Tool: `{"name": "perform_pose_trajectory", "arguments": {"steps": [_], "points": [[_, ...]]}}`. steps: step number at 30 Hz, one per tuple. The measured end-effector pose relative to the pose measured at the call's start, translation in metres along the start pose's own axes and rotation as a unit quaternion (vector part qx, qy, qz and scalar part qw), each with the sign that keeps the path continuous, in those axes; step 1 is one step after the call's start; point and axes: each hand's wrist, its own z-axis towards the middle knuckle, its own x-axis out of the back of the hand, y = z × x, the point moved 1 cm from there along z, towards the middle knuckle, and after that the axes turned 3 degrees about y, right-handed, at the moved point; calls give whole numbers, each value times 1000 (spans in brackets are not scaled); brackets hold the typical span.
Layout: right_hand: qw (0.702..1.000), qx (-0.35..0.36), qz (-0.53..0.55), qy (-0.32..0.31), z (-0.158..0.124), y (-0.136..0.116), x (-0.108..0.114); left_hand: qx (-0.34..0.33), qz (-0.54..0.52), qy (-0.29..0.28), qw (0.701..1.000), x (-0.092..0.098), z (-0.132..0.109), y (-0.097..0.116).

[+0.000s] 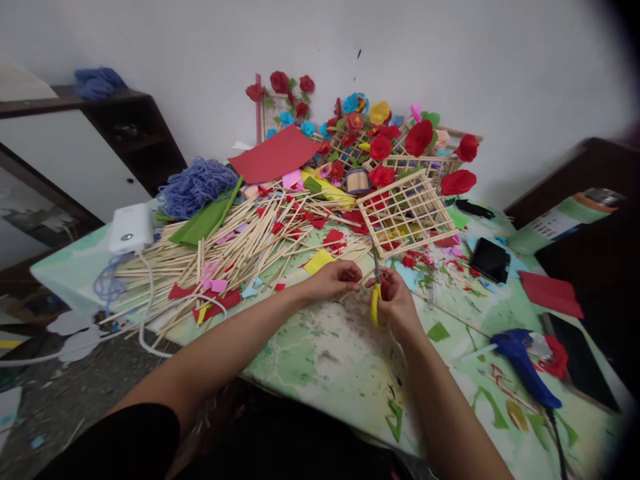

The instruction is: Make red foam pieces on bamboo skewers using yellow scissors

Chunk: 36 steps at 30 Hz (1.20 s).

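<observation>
My right hand is closed around scissors with yellow handles. Their metal blades point away from me toward the stick lattice. To the left, my left hand is held above the table with its fingers curled into a pinch. Whatever may be between those fingertips is too small to make out. Just beyond the left hand lies a yellow paper piece. Red paper scraps are scattered past it.
A heap of thin wooden sticks covers the left side, near blue yarn and a white box with a cable. Paper flowers stand at the back. A blue glue gun, phone and bottle are right.
</observation>
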Motion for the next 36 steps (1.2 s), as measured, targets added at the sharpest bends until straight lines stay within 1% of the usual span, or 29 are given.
{"name": "perform_pose_trajectory", "arguments": {"steps": [2, 6, 11, 14, 17, 19, 25, 29, 32, 36], "points": [[999, -10, 35, 5, -1, 0, 0, 16, -34, 12, 999, -3, -1, 1], [994, -30, 97, 26, -3, -2, -1, 55, -123, 61, 989, -12, -8, 0], [991, -28, 115, 57, -2, -3, -1, 113, -260, 109, 953, -25, -13, -7], [993, -17, 103, 59, -2, 0, -1, 119, -307, 124, 936, -30, -14, -7], [995, 4, 85, 50, -3, 4, -2, 130, -319, 118, 932, -31, -13, -6], [995, 15, 79, 55, -3, 6, -2, 136, -316, 115, 932, -32, -13, -6], [996, 29, 66, 60, -2, 8, -3, 124, -317, 114, 933, -32, -14, -7], [996, 23, 68, 54, -2, 8, -3, 129, -313, 105, 935, -34, -14, -5], [996, 19, 72, 48, -2, 8, -2, 120, -316, 94, 936, -35, -15, -4], [995, 26, 78, 58, -2, 8, -3, 120, -319, 94, 935, -35, -15, -4]]}}
